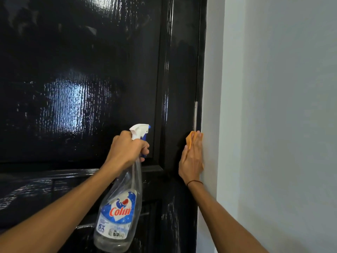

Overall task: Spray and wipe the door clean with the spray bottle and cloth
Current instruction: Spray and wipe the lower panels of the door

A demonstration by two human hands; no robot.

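- Your cloth is mostly hidden: only an orange corner pokes out above and left of your fingers, the rest sits under your palm.
- Can't tell how big the cloth is or how it's folded.
- Your right hand lies flat, fingers straight and together, pressing the cloth against the right edge of the door, right at the seam with the grey wall.
- Thumb side of that hand faces the door; palm contact itself is not visible.
- A thin dark band circles your right wrist.
- A narrow metal strip runs up the door edge just above the cloth; too thin to say what it is.
- Your left hand is curled round the neck of the spray bottle, fingers wrapped under the white head.
- A fingertip shows at the blue trigger; can't tell if it's squeezed.
- Nozzle points right, toward the raised door moulding, near it but not touching.
- Bottle body hangs below your grip, tilted, base down-left and near the bottom frame edge; clear plastic, blue-and-red label.
- Liquid level hard to read; looks low.
- Bottle sits left of the cloth hand, the two hands apart with the door's vertical stile between them.
- Door is glossy black, panelled, streaked with wet-looking reflections; its top, left and bottom are cut off.
- Both your forearms enter from the bottom edge, elbows out of view.
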